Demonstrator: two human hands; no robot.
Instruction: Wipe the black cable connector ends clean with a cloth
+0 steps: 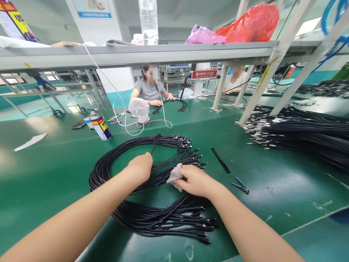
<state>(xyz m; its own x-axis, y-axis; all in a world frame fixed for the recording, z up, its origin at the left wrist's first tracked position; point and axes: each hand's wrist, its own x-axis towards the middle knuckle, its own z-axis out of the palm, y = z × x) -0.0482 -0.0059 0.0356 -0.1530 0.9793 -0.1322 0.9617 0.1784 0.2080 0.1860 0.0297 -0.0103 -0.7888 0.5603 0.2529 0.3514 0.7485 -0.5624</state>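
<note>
My left hand (139,168) is closed in a fist on black cables, some of which stick out above and beside the fingers. My right hand (194,179) pinches a pale grey cloth (175,174) close to the cable ends. Around both hands lies a large curved bundle of black cables (102,169), open on the right, where the metal-tipped connectors point. A nearer group of cable ends (174,218) spreads below my right wrist. The cloth hides whatever part of the cables it may touch.
Right of the bundle lie a black pen (220,160) and small nail clippers (242,186). A spray can (100,126) and white fan (139,108) stand farther back. More cables (297,131) pile at right beside shelf posts. A co-worker (149,89) sits opposite.
</note>
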